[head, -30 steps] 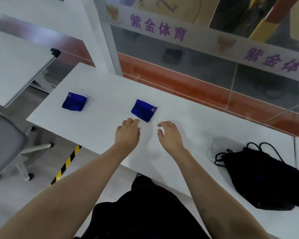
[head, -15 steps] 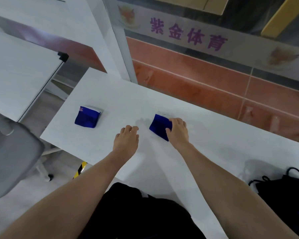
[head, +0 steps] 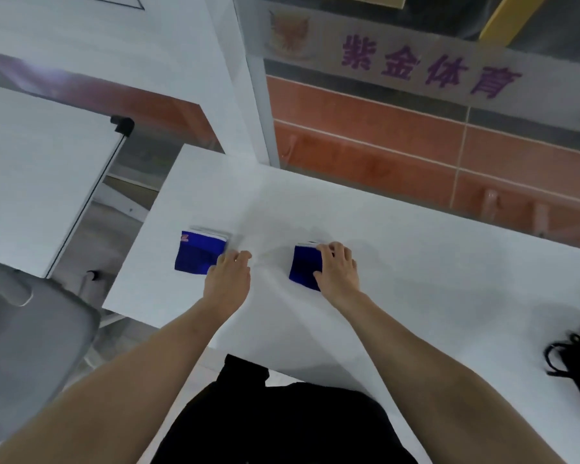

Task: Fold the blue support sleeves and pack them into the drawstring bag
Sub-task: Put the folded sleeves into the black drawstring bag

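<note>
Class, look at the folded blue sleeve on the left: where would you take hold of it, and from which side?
Pinch the left blue sleeve at its right edge, where the left hand already touches. It lies flat on the white table, so a thumb should slide under there. Coming from the right seems the shortest reach.
</note>
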### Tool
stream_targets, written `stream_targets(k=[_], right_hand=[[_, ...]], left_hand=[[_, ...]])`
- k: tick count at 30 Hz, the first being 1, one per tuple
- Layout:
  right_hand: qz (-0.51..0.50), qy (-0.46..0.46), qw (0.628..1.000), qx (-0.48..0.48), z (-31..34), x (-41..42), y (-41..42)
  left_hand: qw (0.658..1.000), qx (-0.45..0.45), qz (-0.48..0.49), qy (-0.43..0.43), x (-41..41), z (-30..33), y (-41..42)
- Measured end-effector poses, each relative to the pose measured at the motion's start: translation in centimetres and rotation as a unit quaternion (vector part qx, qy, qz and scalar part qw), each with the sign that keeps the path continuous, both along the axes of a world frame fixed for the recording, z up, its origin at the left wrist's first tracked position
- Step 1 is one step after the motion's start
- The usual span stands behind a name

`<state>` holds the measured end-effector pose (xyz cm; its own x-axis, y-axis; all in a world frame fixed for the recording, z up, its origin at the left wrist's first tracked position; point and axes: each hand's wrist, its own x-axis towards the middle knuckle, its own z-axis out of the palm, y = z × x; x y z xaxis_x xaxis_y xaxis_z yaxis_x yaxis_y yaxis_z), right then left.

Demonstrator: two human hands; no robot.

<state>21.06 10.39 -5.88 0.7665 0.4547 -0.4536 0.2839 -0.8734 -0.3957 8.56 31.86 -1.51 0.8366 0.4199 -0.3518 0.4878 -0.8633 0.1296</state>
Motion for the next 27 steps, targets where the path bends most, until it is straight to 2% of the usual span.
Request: stream_targets(k=[6,11,15,22,27], right_hand=[[-0.015,0.001,1.000,-0.006,-0.1,-4.4,6.5],[-0.047,-0.007,0.999,-0.019,0.0,-6.2,9.8],[-0.052,-0.025,0.997,-0.048,-0.1,-7.3,10.8],[-0.088,0.002,0.988,-0.125,-0.3,-8.5,12.3],[-0.122,-0.005,0.983,-0.137,-0.4,-9.6,12.4]], left_hand=[[0.998,0.001,-0.056,0.010,0.0,-0.7,10.9],[0.991,0.010,-0.129,0.039,1.0,-3.0,16.0],[0.980,0.004,-0.172,0.095,0.6,-4.9,17.5],[0.983,-0.009,-0.153,0.099,-0.1,-5.5,16.9],[0.985,-0.021,-0.118,0.127,-0.7,-5.0,15.9]])
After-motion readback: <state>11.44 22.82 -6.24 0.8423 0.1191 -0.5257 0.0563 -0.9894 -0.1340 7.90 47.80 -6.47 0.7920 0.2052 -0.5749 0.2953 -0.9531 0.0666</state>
